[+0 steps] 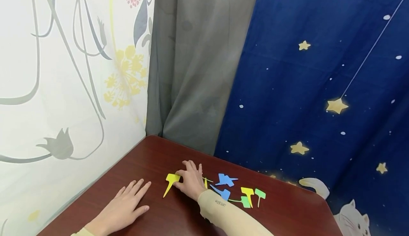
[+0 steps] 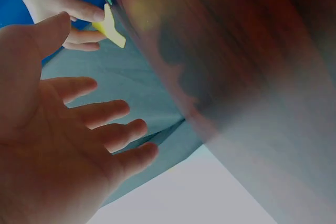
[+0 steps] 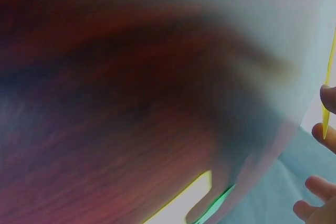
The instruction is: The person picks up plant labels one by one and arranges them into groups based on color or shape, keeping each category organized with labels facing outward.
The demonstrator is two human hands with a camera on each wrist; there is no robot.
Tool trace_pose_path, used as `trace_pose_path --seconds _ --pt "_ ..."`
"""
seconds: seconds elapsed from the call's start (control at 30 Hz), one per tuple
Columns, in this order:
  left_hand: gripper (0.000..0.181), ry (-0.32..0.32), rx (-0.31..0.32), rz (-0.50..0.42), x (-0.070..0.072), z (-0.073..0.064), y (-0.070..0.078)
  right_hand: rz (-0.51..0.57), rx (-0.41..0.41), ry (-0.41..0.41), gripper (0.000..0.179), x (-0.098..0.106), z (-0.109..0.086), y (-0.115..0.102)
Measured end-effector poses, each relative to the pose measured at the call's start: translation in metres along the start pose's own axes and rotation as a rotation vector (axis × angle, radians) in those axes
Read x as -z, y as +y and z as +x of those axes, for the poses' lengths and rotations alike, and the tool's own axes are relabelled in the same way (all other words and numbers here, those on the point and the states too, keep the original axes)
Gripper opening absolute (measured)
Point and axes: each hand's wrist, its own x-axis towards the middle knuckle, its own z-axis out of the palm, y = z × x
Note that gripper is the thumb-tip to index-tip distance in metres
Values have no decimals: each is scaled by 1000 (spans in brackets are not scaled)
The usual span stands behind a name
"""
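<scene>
My right hand [image 1: 190,181] pinches a yellow T-shaped plant label [image 1: 171,181] between thumb and index finger, over the far left part of the brown table [image 1: 159,154]. Its pointed stem slants down towards the left hand. In the left wrist view the label's yellow head [image 2: 111,29] shows at the right fingertips; the right wrist view catches it edge-on, a thin yellow strip [image 3: 328,77]. My left hand [image 1: 123,207] has its fingers straight and spread, palm down by the table's left side, holding nothing.
Right of the right hand lie more labels: blue ones [image 1: 226,180] partly overlapping, another blue one [image 1: 225,194], a yellow one [image 1: 247,192] and green ones [image 1: 260,193]. The right forearm partly hides some. Curtains, grey [image 1: 198,69] and blue with stars [image 1: 281,87], hang behind the table.
</scene>
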Motion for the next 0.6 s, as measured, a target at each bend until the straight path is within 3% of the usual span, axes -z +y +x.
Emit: trace_pose_path --seconds 0.27,0.6 --pt "62 45 -32 5 5 0 -9 2 4 10 35 6 5 -30" --pt "62 28 -32 -43 6 -12 -23 46 25 10 32 -3 6 -58"
